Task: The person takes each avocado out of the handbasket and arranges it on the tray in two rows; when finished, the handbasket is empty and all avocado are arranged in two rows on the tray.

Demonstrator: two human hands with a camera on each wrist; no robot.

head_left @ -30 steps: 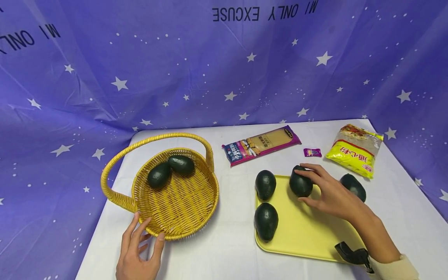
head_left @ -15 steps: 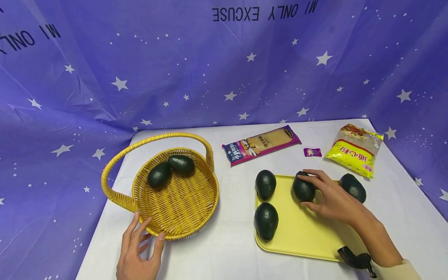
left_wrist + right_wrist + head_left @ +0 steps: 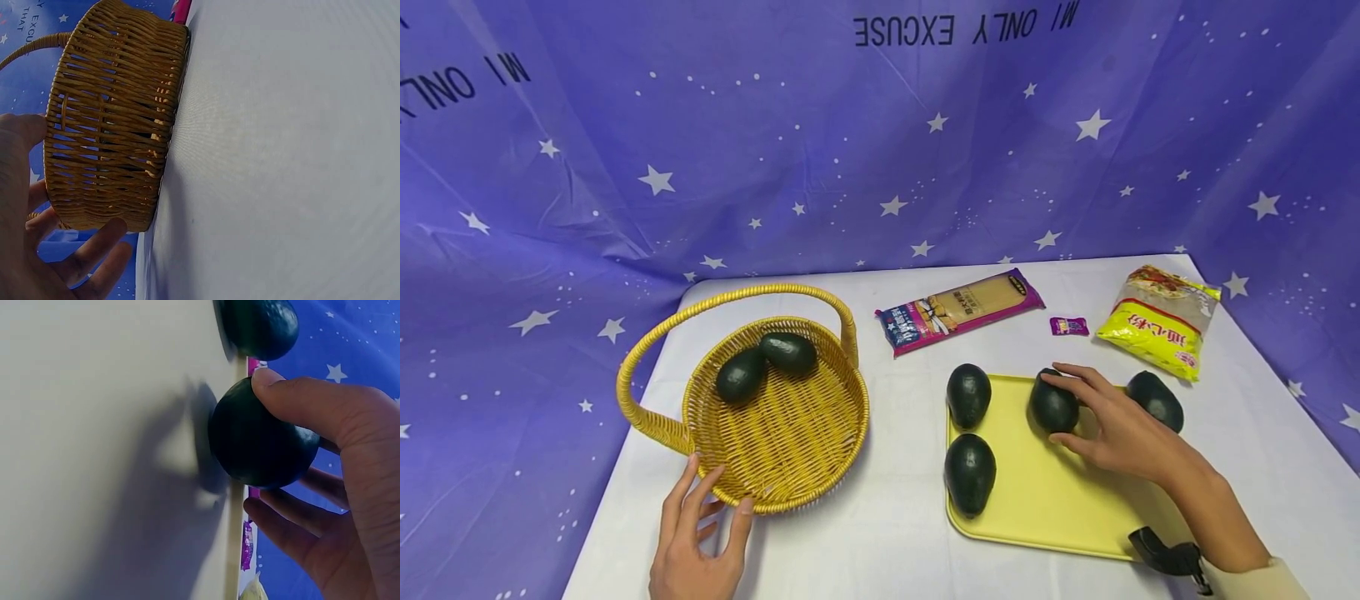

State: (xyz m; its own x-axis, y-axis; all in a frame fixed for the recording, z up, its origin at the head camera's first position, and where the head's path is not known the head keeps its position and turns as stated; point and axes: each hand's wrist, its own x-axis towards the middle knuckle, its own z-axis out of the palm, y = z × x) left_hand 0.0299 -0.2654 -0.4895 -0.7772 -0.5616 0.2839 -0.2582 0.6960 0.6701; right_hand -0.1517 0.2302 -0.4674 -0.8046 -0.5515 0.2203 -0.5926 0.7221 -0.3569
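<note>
In the head view, my right hand (image 3: 1120,425) pinches a dark green avocado (image 3: 1054,404) between thumb and fingers, over the far part of a yellow tray (image 3: 1045,500). The right wrist view has this avocado (image 3: 262,437) close to the tray surface; I cannot tell if it touches. Two avocados (image 3: 970,475) lie along the tray's left side, and another (image 3: 1156,402) sits at its far right corner, partly behind my hand. My left hand (image 3: 696,550) rests with spread fingers against the near left rim of a yellow wicker basket (image 3: 778,450), which holds two avocados (image 3: 788,353).
Behind the tray lie a long purple noodle packet (image 3: 961,312), a small purple sachet (image 3: 1069,326) and a yellow food bag (image 3: 1163,323). The basket's tall handle (image 3: 737,296) arches up at the back left. A starry purple curtain (image 3: 820,150) hangs behind the white table.
My right hand and its avocado have shifted slightly right and nearer to me over the tray. My left hand and the basket have stayed put.
</note>
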